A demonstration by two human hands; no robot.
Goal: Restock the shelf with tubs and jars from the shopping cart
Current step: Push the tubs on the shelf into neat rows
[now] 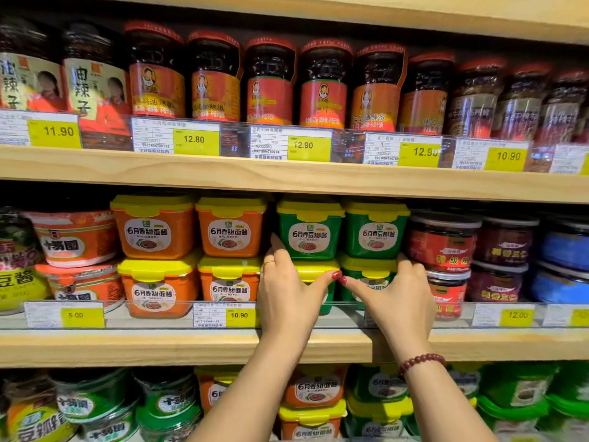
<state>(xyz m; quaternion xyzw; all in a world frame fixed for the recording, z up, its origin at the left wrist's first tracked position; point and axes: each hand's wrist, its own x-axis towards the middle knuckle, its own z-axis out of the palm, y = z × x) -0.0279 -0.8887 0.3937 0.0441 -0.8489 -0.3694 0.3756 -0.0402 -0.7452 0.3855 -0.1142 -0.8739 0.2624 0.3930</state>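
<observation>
While both arms stretched up to the middle wooden shelf board [159, 346], the left hand [287, 291] lay spread wide against the lower left green plastic tub with a yellow lid [315, 270]. Its fingers ran straight up the gap on that tub's left side, and its thumb stretched across the front of the lid. A thin ring [268, 263] showed on one finger.

The right hand [395, 295] mirrored it on the lower right green plastic tub with a yellow lid [366, 264]. The thumb reached left over the tub's front, and the fingers went into the gap on its right side, where their tips were hidden. The two red-nailed thumbs nearly met between the tubs. Neither hand had closed around anything; both were flat and splayed, flanking the pair. A dark red beaded bracelet [422, 360] circled the right wrist.

Both lower tubs stood side by side on the middle board, each with an upper green tub [310, 231] stacked on it. To their left stood orange rectangular tubs with yellow lids [156, 228], also two high. Just to the right were clear round jars with red labels [443, 244]. Red-capped glass jars of dark sauce [271, 81] lined the board above.
</observation>
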